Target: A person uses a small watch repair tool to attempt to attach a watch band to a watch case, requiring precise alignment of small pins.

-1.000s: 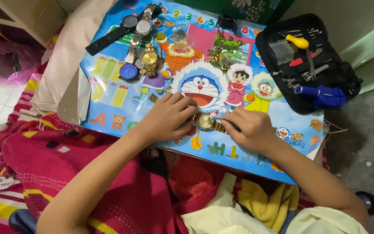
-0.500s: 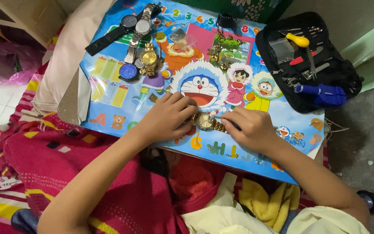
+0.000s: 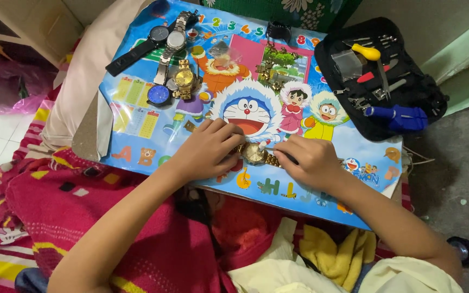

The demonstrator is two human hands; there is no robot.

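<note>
Pinning gold watch point(image 3: 255, 153) on cartoon worktop point(image 3: 137, 108), my left hand point(image 3: 204, 152) had fingers closed on it | right hand point(image 3: 309, 161) gripped thin tool point(image 3: 289, 158) | tool case point(image 3: 386, 81) well apart.

A small tabletop point(image 3: 137, 116) with a colourful cartoon-print top carries a gold watch point(image 3: 255, 153) at its near edge, four more watches point(image 3: 170, 65) at the far left and a black tool case point(image 3: 386, 81) on its right end

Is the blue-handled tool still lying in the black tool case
Yes, the blue-handled tool lies in the open black case at the board's far right, away from both hands, which are on the gold watch.
</note>
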